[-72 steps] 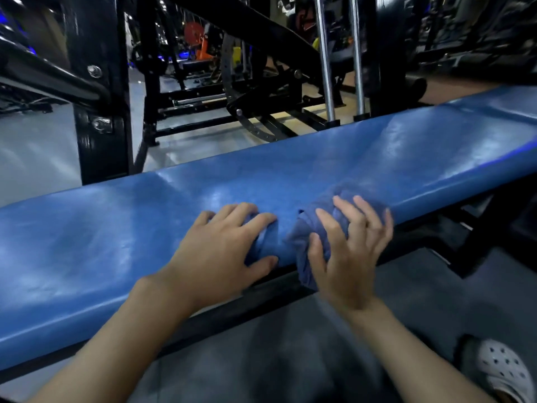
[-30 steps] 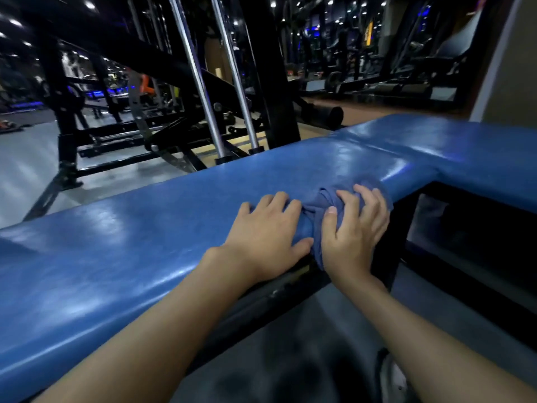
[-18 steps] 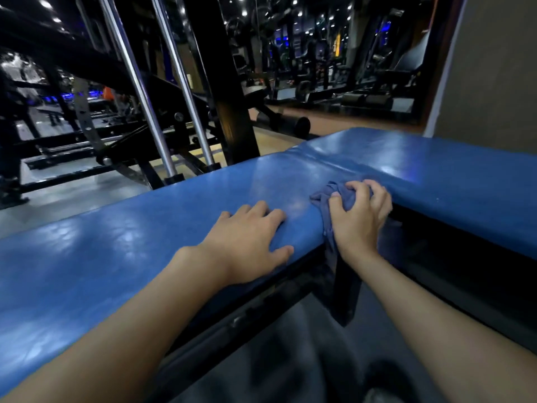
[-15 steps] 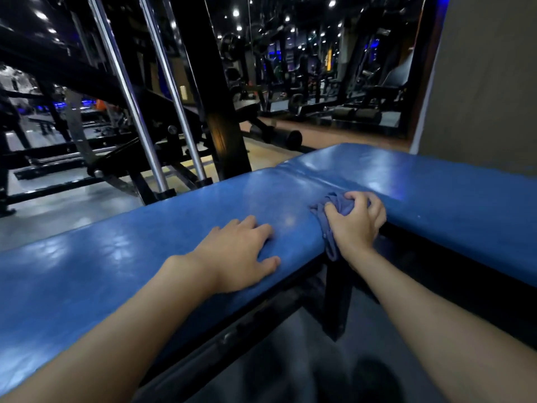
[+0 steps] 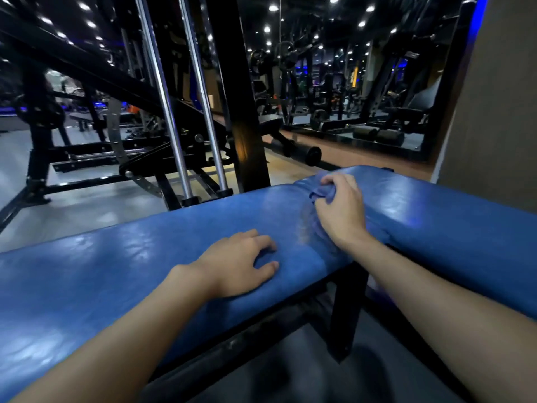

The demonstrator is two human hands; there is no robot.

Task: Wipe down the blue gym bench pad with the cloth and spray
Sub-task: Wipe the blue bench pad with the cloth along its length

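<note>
**A:** What stands at the far left?

**B:** Dark gym machinery [image 5: 43,120] on a pale grey floor [image 5: 96,210], too dim to read in detail. Next come two chrome rods [image 5: 162,91], slanted and side by side. Just right of them a black post [image 5: 241,112] stands behind the bench.

**A:** And the bench pad itself?

**B:** The blue bench pad [image 5: 116,271] runs from the lower left up toward the right, glossy with patches of reflected light.

**A:** What is the left hand doing?

**B:** The left hand [image 5: 238,263] rests palm down on the pad near its front edge. It holds nothing. The fingers are loosely bent, with the tips and thumb touching the vinyl.

**A:** Where is the cloth?

**B:** To the right, at the seam where the pad meets a second pad section [image 5: 450,222]. The blue-purple cloth [image 5: 322,194] is bunched in the right hand [image 5: 341,210], whose fingers curl tightly round it. A part of the cloth trails below the hand onto the pad, smeared by blur.

**A:** Do the two hands touch?

**B:** No, they are near each other but apart.

**A:** What lies further right?

**B:** A black bench leg [image 5: 345,309] drops from under the seam. A black foam roller [image 5: 308,154] sits behind the right hand. A plain beige wall [image 5: 494,112] fills the right edge.
</note>
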